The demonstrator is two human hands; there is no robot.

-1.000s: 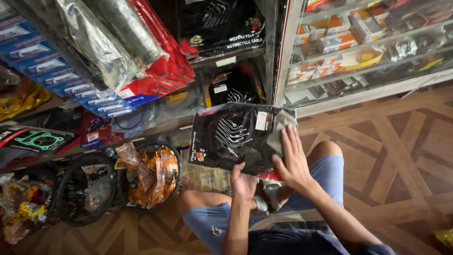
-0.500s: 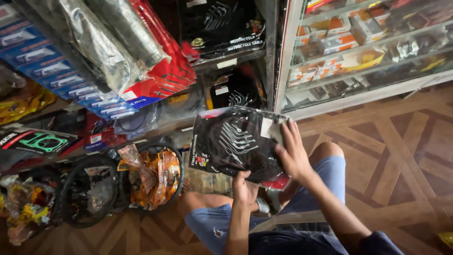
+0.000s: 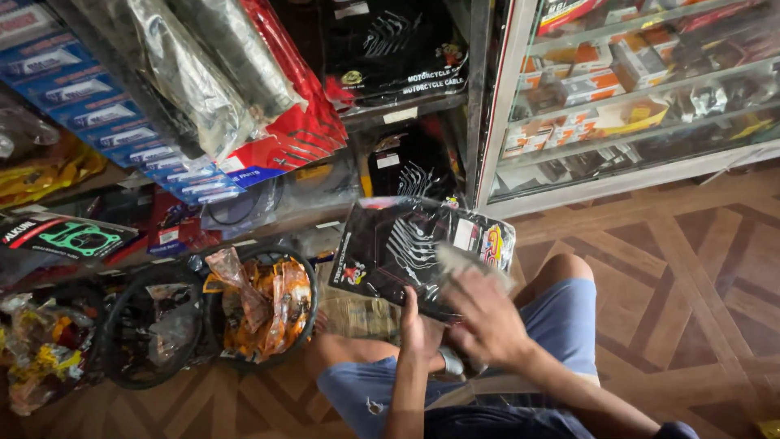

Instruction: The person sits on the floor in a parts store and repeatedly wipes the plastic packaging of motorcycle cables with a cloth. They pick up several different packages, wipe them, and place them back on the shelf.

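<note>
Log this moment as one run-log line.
left hand: grips black plastic packet at lower edge | right hand: wipes packet front with grey cloth, blurred | setting: stocked shelves, glass cabinet

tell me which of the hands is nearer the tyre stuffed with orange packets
Left. The left hand grips the black packet's lower edge, closer to the tyre; the right hand is farther right.
</note>
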